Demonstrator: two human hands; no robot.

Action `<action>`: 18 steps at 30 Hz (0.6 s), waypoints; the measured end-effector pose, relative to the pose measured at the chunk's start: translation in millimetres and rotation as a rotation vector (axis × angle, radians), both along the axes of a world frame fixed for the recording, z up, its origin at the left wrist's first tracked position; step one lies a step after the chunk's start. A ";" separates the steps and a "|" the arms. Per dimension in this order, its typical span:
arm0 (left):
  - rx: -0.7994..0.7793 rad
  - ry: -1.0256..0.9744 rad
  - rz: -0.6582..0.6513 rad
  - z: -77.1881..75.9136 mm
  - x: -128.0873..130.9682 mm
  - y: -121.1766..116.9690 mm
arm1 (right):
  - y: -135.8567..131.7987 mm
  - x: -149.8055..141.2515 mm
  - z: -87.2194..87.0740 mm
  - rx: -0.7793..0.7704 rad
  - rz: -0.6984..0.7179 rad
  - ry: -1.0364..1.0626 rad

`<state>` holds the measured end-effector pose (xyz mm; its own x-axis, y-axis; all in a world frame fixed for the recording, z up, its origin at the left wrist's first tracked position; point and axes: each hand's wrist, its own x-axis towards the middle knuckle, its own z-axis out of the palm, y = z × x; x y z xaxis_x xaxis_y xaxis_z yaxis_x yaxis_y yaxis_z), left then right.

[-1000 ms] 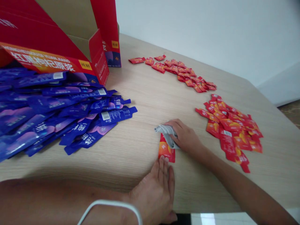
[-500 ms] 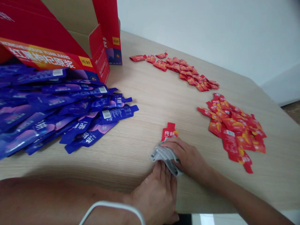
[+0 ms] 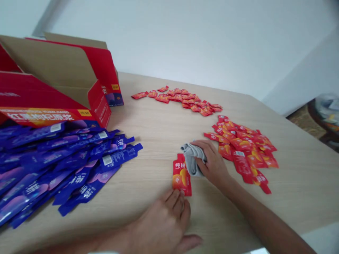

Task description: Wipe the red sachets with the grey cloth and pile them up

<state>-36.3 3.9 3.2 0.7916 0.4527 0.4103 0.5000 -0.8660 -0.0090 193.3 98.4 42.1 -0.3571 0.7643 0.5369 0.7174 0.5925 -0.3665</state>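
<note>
- Clearly, the tabletop [image 3: 153, 165] gives the left hand [image 3: 161, 218] a strip of room ahead and to its left, bounded by the heap of blue pouches [image 3: 66, 158].
- To the right of the right hand [image 3: 212, 158], close by, a pile of red pouches [image 3: 246, 148] limits sideways room; past it the table's slanting edge drops away.
- Well beyond both hands, a band of small red packets [image 3: 177, 97] lies near the far edge, where the wall [image 3: 190, 42] stands.
- Far to the left hand's upper left, an open carton [image 3: 99, 104] and another behind it block that corner.
- The left hand lies palm down, fingers together and pointing forward, thumb apart, fingertips at the near end of a single red pouch [image 3: 180, 180].
- That pouch lies flat just ahead of the left fingertips, left of the right hand.
- The right hand, reaching in from the right, grips a bunched grey cloth [image 3: 193, 158] over the pouch's right side.
</note>
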 end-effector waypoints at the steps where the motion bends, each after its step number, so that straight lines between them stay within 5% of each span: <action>1: -0.015 -0.024 -0.001 2.2 0.3 8.1 | -4.4 1.8 0.1 0.001 0.005 0.029; 9: -0.031 0.067 0.161 -5.7 -3.1 57.3 | -9.9 11.3 9.1 -0.025 0.114 0.198; 18: -0.041 0.261 0.300 -1.6 18.7 76.0 | 0.2 30.5 10.6 0.018 0.075 0.254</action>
